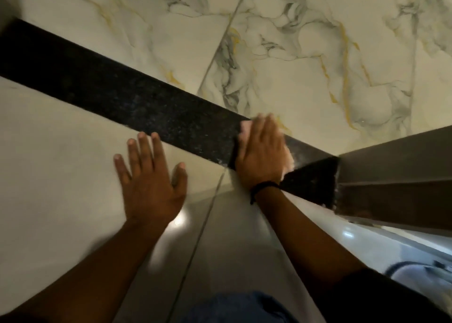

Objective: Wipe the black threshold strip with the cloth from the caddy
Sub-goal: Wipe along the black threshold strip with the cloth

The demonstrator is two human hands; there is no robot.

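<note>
The black speckled threshold strip point(127, 97) runs diagonally across the floor from upper left to right of centre. My right hand point(260, 151) lies flat on its right part, pressing a pale pink cloth point(245, 126) against it; the cloth peeks out past the fingers and beside the palm. My left hand point(149, 176) rests flat with fingers spread on the plain pale tile just in front of the strip, holding nothing. A dark band circles my right wrist.
Veined marble tiles point(305, 61) with gold streaks lie beyond the strip. A dark door frame point(391, 171) stands at the right, meeting the strip's end. Glossy grey tile point(227, 244) with a grout line lies near me. My knee in blue fabric point(239, 305) shows at the bottom.
</note>
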